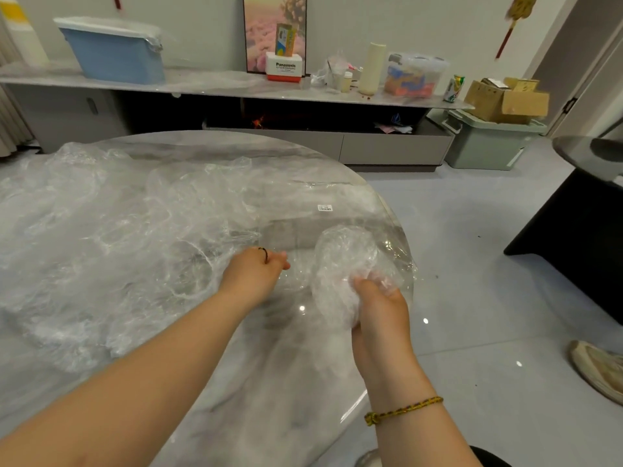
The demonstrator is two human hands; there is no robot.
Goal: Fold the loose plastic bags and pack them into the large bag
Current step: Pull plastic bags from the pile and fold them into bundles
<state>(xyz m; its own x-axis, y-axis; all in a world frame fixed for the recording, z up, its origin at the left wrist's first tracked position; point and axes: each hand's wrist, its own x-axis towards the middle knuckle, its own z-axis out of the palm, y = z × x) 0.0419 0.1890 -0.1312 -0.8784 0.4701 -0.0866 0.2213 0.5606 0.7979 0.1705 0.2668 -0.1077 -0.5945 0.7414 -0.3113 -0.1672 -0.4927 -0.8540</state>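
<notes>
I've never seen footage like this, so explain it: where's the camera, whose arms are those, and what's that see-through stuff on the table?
No machine here: a person wears one wide-angle camera on the head, looking forward and down, so those are the wearer's own. On the round grey marble table lies a pile of loose crumpled clear plastic bags. The right hand grips a scrunched clear plastic bundle. The left hand appears to pinch the edge of a large flat clear plastic bag with a small white label.
</notes>
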